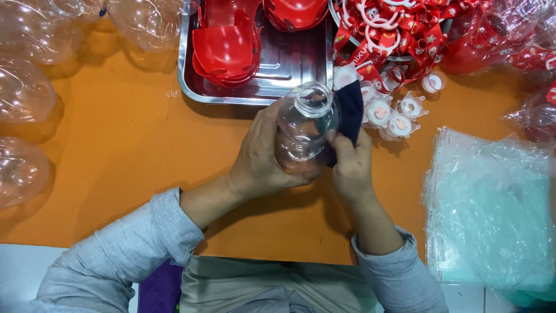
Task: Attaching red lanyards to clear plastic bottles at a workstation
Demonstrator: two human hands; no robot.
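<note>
Clear plastic bottle (304,130) held above the orange desk (116,145), just in front of the steel tray (289,87), mouth turned up toward the camera. Left hand (260,156) wrapped around the bottle's body from the left, fingers curled under and behind, gripping it firmly. Right hand (350,165) clenched on a dark blue cloth (350,110), pressing that cloth against the bottle's right flank. Bottle probably light and thin-walled, likely to dent under a hard squeeze and a little slippery on its smooth sides; best taken around the wider middle with a spread grip, or at the stiffer threaded neck. Cloth soft and limp, easy to bunch in the fingers. Stacked red plastic parts (226,49) in the tray beyond. Small white caps (388,110) scattered just to the right of the cloth, touching one another, below a heap of red straps (405,35). More clear bottles (26,93) lying along the left edge of the desk, well apart from the hands. Pile of clear plastic bags (492,208) at the right.
</note>
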